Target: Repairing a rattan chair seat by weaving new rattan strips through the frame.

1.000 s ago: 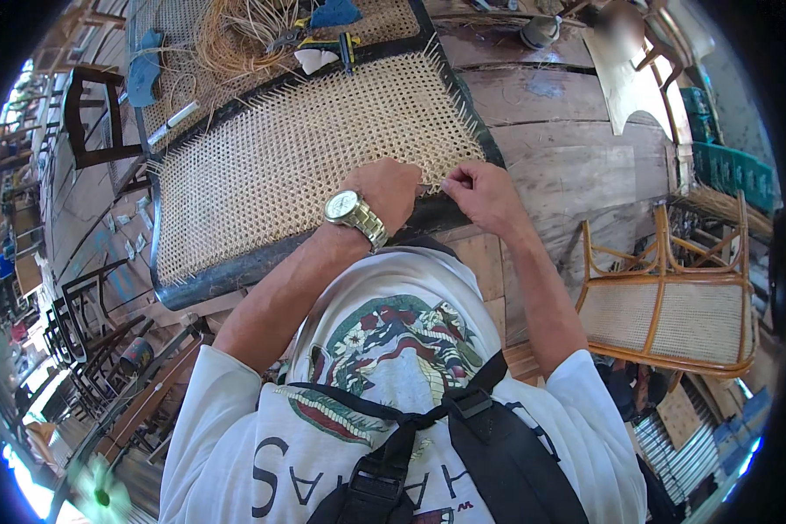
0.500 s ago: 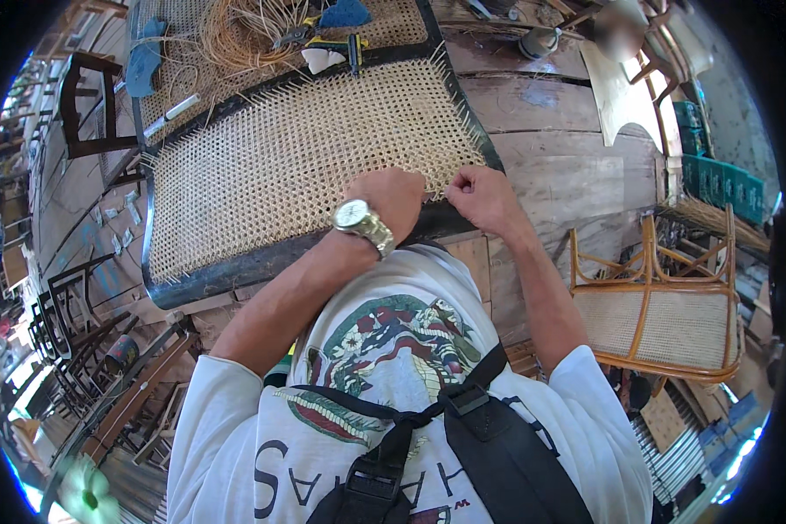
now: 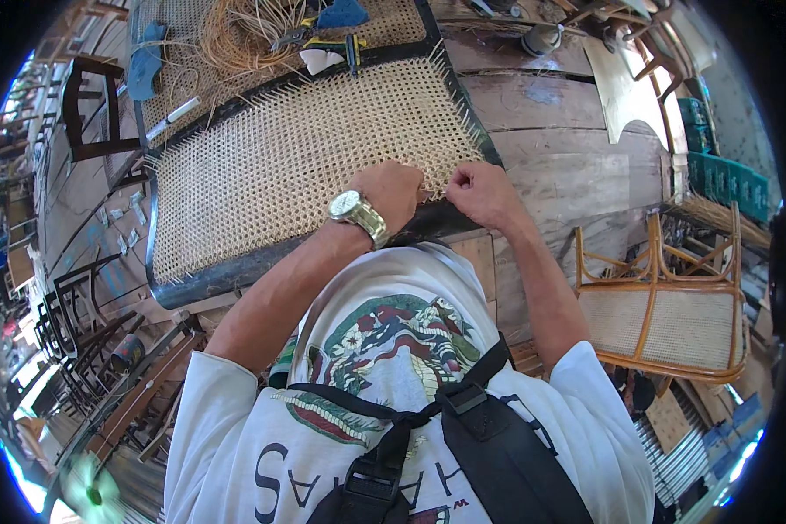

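Note:
A woven cane panel in a dark frame lies before me, with loose strand ends sticking up along its edges. My left hand, wearing a metal watch, is closed at the panel's near edge, right of its middle. Just beside it my right hand is closed in a pinch near the near right corner, thumb and forefinger curled together. Only a small gap separates the two hands. Whatever thin strand may be between their fingers is too small to make out.
On the panel's far section lie a coil of cane strands, yellow-handled pliers, blue scraps and a white-handled tool. A rattan seat stands to the right, a dark chair frame to the left, and a fan at lower left.
My left wrist has shifted slightly left and away from me. The right hand stays almost in place, still pinched. The whole view has moved a little.

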The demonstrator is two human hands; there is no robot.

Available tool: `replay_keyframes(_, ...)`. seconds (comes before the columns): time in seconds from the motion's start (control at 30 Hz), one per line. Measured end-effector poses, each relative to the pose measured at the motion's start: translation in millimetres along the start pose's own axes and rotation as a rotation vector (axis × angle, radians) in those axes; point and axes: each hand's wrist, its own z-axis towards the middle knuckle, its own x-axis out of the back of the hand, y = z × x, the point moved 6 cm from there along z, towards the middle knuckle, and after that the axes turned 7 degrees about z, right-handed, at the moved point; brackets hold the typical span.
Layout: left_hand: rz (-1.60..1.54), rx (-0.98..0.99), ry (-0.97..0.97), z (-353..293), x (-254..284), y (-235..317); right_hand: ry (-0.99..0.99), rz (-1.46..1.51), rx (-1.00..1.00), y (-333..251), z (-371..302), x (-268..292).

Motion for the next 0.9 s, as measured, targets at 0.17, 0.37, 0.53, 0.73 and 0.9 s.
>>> replay_keyframes(0.17, 0.132, 0.019, -0.020, -5, 4, 12, -0.006, 0.004, -0.030, 0, 1, 2)
replay_keyframes(0.37, 0.253, -0.020, 0.015, -4, 17, 28, -0.059, -0.002, -0.047, 8, 5, -1)
replay_keyframes(0.53, -0.044, 0.029, -0.006, 0, -6, -7, -0.057, -0.023, -0.074, -4, 2, 3)
replay_keyframes(0.73, -0.156, -0.030, 0.086, -2, -10, -19, -0.025, -0.080, -0.028, -7, 1, 2)
replay_keyframes(0.9, -0.196, 0.071, 0.081, -12, -12, -20, 0.025, -0.077, -0.003, -11, -5, -3)
